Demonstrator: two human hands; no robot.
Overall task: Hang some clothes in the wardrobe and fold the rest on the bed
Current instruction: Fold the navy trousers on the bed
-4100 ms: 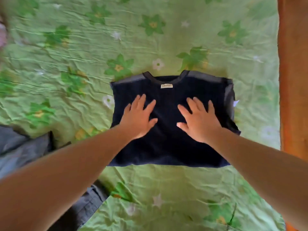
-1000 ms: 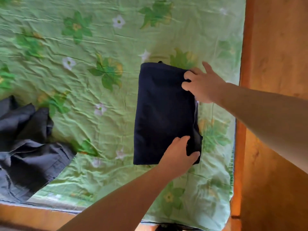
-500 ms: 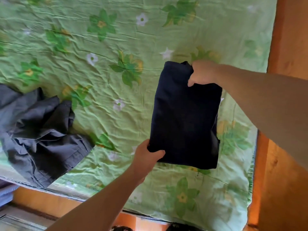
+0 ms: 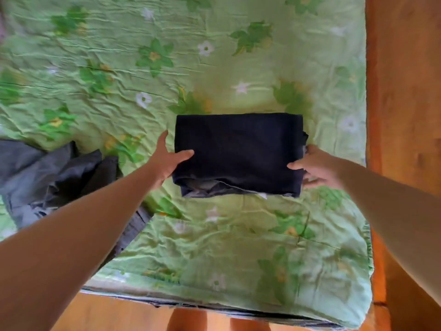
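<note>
- Gripping the folded navy garment (image 4: 238,151) at its left edge, the left hand (image 4: 167,161) lays its thumb flat over the top face. One finger points up along the edge, and the other fingers are hidden beneath the cloth.
- The right hand (image 4: 315,168) clamps the opposite edge, with the thumb on top and the curled fingers showing just under the fold.
- The garment spans the gap between the two hands as a neat dark rectangle, its long sides running from hand to hand.
- On the side nearest the wrists the folded layers gape slightly, showing paler grey fabric and a small white tag.
- The garment lies over the bed (image 4: 214,247), which has a crumpled green flowered sheet. I cannot tell whether it rests on the sheet or is held just clear of it.
- Left of the left hand, partly covered by that forearm, a heap of grey clothes (image 4: 47,175) lies unfolded on the sheet, well apart from the navy garment.
- Right of the right hand an orange-brown wooden board (image 4: 405,91) runs along the edge of the bed.
- Behind both wrists, at the near edge of the bed, a wooden floor (image 4: 119,314) shows, along with the person's bare legs (image 4: 186,321).
</note>
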